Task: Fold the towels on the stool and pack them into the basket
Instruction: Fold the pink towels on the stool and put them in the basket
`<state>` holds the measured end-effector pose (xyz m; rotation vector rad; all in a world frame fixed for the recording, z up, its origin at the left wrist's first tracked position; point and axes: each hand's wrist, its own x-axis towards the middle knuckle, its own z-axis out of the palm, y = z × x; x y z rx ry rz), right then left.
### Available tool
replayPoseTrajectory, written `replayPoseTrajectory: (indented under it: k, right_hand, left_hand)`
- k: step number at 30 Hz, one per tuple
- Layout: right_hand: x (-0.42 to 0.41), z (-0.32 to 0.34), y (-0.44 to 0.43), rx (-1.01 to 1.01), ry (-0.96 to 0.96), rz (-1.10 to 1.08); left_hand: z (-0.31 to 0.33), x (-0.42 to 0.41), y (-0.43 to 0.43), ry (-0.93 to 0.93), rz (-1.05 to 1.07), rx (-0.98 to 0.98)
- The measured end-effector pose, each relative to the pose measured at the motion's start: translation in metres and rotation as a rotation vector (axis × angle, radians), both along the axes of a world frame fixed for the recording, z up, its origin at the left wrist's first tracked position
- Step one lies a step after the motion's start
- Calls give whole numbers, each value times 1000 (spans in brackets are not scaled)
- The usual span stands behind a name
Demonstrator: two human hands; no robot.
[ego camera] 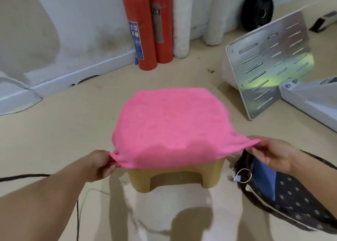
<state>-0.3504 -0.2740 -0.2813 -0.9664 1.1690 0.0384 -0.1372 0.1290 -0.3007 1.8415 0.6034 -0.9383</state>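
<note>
Both forearms reach forward from the near edge, the left hand point(102, 165) and right hand point(271, 154) each pinching with curled fingers point(255, 146).

The pink terry towel point(169, 124) lies spread on top of the tan plastic stool point(175, 178), its near edge hanging over the front. The stool stands mid-floor on the beige floor point(73, 131). The left hand point(102, 165) pinches the towel's near left corner, and the right hand point(269, 155) pinches its near right corner, out past the stool's side. Just right of the stool, under the right hand, sits the dark patterned fabric basket point(295, 197) with a blue cloth point(264, 178) inside. Behind the stool, two red cylindrical fire extinguishers point(145, 33) stand side by side against the white wall point(82, 22). A slotted silver metal plate point(269, 62) leans at the right rear.
</note>
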Motion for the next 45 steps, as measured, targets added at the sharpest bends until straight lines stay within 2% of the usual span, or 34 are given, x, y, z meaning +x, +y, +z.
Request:
replayPoseTrajectory:
  k: [3,6,10,12,14,16,18,20,22,25,28,30,36,42,45]
  right_hand:
    - [13,1,-14,10,-142,-41]
    - [16,6,-21,59,-287,-70]
    - [11,15,-16,-104,-176,26]
    - [12,21,-16,-314,-120,55]
    - [17,34,-13,-531,-115,50]
    - [27,51,-5,-737,-164,53]
    - [41,72,14,-949,-218,85]
    - [52,91,41,-1054,-288,153]
    - [60,103,69,-1018,-368,226]
    - [63,113,105,-799,-521,302]
    - [64,116,125,-618,-607,303]
    - [64,116,129,-550,-620,280]
    - [60,117,125,-489,-664,208]
    - [58,119,127,-519,-713,193]
    - [58,120,129,-558,-723,163]
  left_hand:
    - [0,13,-5,18,-6,-80]
    - [7,18,-1,-44,171,-257]
    - [42,18,13,-158,305,-477]
    - [68,23,16,-233,304,-516]
    - [90,32,10,-349,218,-437]
    - [111,37,-7,-448,42,-359]
    - [134,33,-30,-483,-150,-366]
    - [155,20,-54,-503,-296,-385]
    - [169,0,-79,-513,-373,-418]
    - [176,-31,-109,-446,-433,-534]
    - [172,-54,-128,-371,-566,-644]
    - [169,-57,-134,-426,-659,-669]
    - [171,-65,-143,-751,-766,-487]
    - [171,-60,-150,-1372,-957,-40]
    - [172,-59,-151,-1550,-989,25]
